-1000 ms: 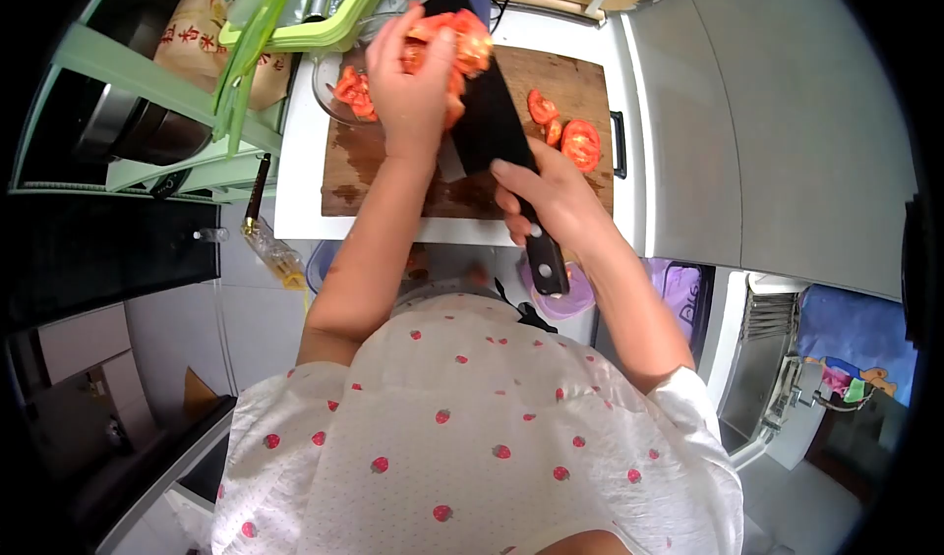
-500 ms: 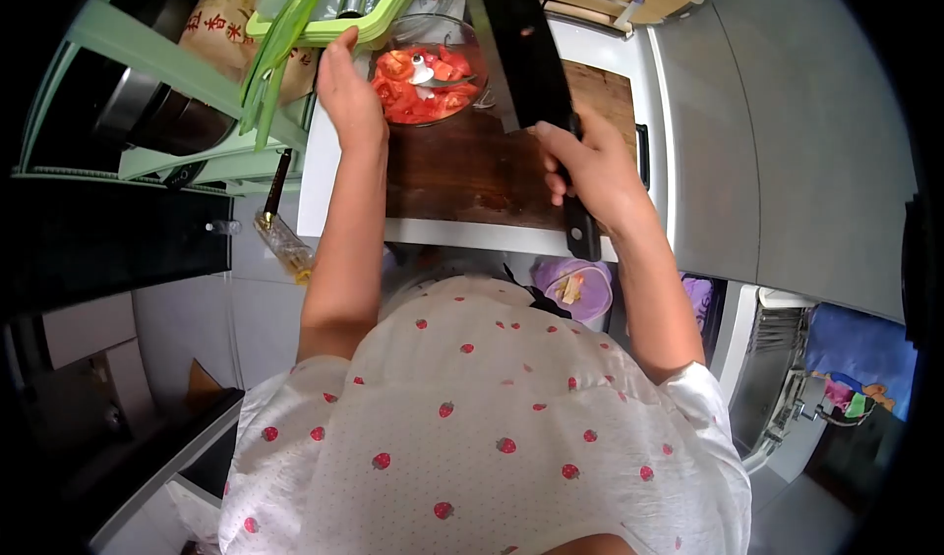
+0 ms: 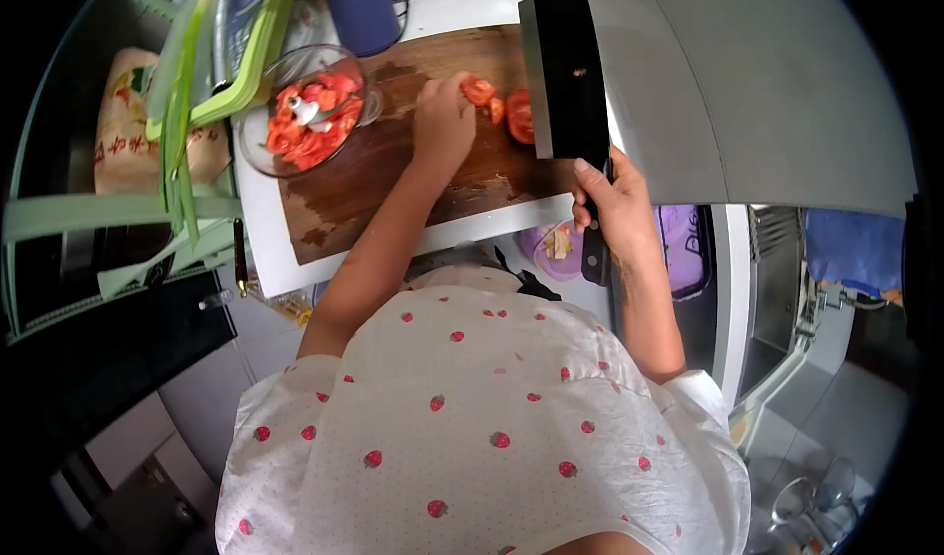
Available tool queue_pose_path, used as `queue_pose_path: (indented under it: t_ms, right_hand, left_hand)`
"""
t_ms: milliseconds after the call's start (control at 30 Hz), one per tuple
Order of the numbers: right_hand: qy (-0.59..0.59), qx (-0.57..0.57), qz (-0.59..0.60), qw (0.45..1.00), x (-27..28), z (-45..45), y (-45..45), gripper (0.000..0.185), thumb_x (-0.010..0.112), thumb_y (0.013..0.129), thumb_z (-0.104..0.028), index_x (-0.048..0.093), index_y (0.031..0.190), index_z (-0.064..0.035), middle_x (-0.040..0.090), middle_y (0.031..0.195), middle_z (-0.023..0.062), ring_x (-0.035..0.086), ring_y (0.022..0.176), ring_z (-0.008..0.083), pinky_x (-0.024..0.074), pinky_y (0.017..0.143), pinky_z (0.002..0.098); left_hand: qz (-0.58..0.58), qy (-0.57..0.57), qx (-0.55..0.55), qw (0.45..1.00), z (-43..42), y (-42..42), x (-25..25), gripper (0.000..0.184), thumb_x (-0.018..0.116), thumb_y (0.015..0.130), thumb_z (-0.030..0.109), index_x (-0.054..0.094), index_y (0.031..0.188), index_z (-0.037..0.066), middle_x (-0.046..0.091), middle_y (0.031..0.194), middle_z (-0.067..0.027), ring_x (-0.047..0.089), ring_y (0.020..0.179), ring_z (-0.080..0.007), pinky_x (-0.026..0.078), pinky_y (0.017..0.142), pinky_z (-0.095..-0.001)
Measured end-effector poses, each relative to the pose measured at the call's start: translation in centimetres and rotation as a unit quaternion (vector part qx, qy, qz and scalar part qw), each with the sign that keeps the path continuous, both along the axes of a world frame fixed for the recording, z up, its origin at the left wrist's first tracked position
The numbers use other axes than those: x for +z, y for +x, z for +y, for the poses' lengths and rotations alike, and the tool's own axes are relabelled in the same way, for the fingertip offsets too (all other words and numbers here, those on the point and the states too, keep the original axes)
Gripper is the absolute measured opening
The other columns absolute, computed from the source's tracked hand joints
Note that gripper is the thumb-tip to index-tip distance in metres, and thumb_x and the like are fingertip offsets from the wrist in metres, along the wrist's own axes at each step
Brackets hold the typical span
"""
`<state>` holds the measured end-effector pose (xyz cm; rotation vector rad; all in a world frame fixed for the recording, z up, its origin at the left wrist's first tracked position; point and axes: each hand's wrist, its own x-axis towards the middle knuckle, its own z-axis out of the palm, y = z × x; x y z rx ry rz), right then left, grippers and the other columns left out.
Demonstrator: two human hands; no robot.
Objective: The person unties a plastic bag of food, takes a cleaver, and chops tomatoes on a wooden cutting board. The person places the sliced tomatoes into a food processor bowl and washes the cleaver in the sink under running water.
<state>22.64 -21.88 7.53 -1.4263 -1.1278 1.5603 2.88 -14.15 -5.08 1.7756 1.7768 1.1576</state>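
My right hand [image 3: 621,206] grips the black handle of a cleaver [image 3: 568,73], whose broad dark blade stands up over the right end of the wooden cutting board [image 3: 413,63]. Fingers curled, my left hand [image 3: 444,120] is at the middle of the board, its fingertips against a small tomato piece [image 3: 479,90]. Just right of that lie another bit of tomato and a larger cut tomato [image 3: 519,116], partly hidden behind the blade. A clear chopper bowl [image 3: 258,147] at the board's left holds chopped tomato [image 3: 313,122] around a white centre post.
Behind the board stands a blue cylindrical container [image 3: 362,12]. Green-rimmed trays [image 3: 231,98] and long green leaves [image 3: 177,132] lean at the left, beside a printed sack [image 3: 123,122]. Below the counter is a purple bin [image 3: 553,250] with scraps.
My left hand has moved from beside the chopper bowl to the tomato on the board. The cleaver, still in my right hand, is further right. The view has shifted, exposing more of the board.
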Motion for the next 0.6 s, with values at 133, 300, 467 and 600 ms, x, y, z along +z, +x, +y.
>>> queue_pose_path:
  t_ms: [133, 300, 467, 600]
  right_hand:
    - [-0.021, -0.037, -0.003, 0.999, -0.3, -0.9, 1.3, 0.014, 0.054, 0.091, -0.014, 0.048, 0.094, -0.0010, 0.046, 0.060, 0.0001, 0.044, 0.046, 0.0080, 0.0390, 0.043, 0.0227]
    - [-0.037, -0.046, -0.025, 0.998, -0.7, -1.2, 2.1, 0.014, 0.054, 0.091, -0.014, 0.049, 0.092, -0.0011, 0.046, 0.060, 0.0002, 0.044, 0.046, 0.0080, 0.0389, 0.044, 0.0230]
    - [-0.039, -0.029, -0.019, 0.999, -1.4, -0.7, 2.1, 0.013, 0.054, 0.091, -0.013, 0.049, 0.092, -0.0012, 0.046, 0.059, 0.0001, 0.044, 0.046, 0.0079, 0.0388, 0.043, 0.0232]
    - [-0.037, -0.003, -0.020, 0.999, -1.6, -0.3, 1.8, 0.014, 0.054, 0.091, -0.013, 0.049, 0.093, -0.0011, 0.046, 0.060, 0.0002, 0.044, 0.046, 0.0078, 0.0386, 0.043, 0.0232]
  left_hand:
    - [0.148, -0.012, -0.039, 0.988, 3.4, 1.0, -1.8, 0.050, 0.066, 0.070, 0.008, 0.057, 0.118, 0.017, 0.040, 0.131, -0.0148, 0.039, 0.117, -0.0364, 0.039, 0.095, -0.0429]
    - [0.218, -0.090, -0.127, 0.964, 5.4, 0.7, -2.2, 0.040, 0.065, 0.069, 0.010, 0.063, 0.109, 0.019, 0.050, 0.116, -0.0145, 0.044, 0.108, -0.0355, 0.040, 0.091, -0.0395]
    - [0.142, -0.085, -0.104, 0.981, 3.7, 0.2, -1.9, 0.029, 0.064, 0.067, 0.011, 0.067, 0.095, 0.016, 0.054, 0.095, -0.0132, 0.048, 0.096, -0.0347, 0.041, 0.086, -0.0385]
    - [0.081, 0.000, -0.140, 0.987, 3.0, 1.3, -3.1, 0.029, 0.066, 0.066, 0.012, 0.065, 0.095, 0.013, 0.052, 0.092, -0.0130, 0.049, 0.095, -0.0324, 0.042, 0.084, -0.0398]
